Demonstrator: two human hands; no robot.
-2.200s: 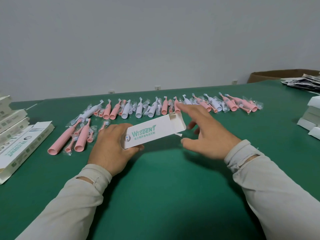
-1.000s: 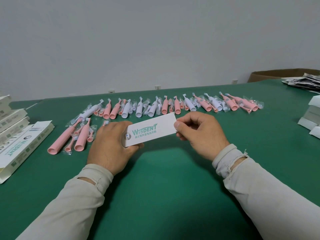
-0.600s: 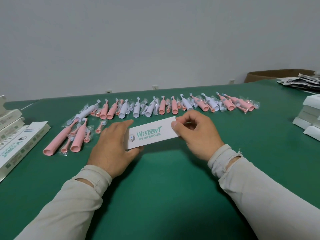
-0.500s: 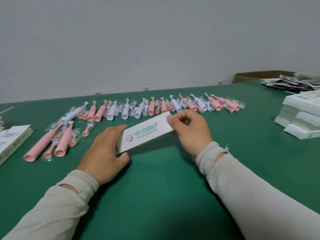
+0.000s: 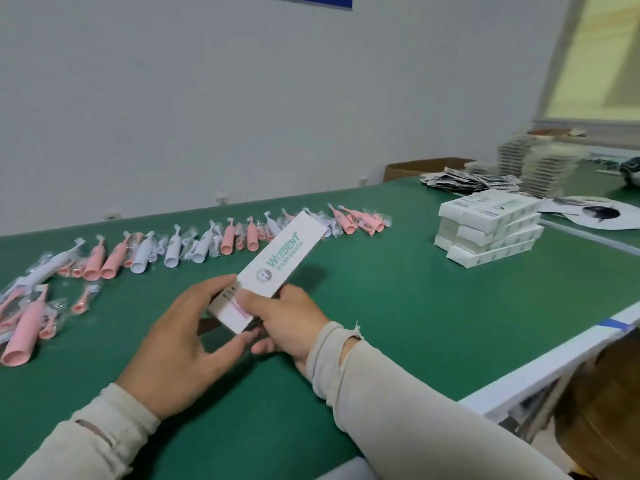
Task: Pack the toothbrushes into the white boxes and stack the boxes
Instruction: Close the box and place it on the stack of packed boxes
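Holding one white box (image 5: pixel 281 260) above the green table (image 5: pixel 398 327).
Toothbrushes (image 5: pixel 221 239) lie in a row at the far left; the left hand (image 5: pixel 180 344) touches the box's near end with loose fingers, the right hand (image 5: pixel 287 320) grips that end, thumb on top, and the stack (image 5: pixel 488 226) sits well right.

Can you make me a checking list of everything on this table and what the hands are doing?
Surface: green table, white edge on the right.
Job's things: white box held tilted above the table; wrapped pink and white toothbrushes in a row behind; stack of white boxes on the right.
Clutter: dark packets, cardboard box.
Hands: right hand grips the box's near end; left hand touches it, fingers relaxed.
Cables: nothing seen.
Surroundings: grey wall.
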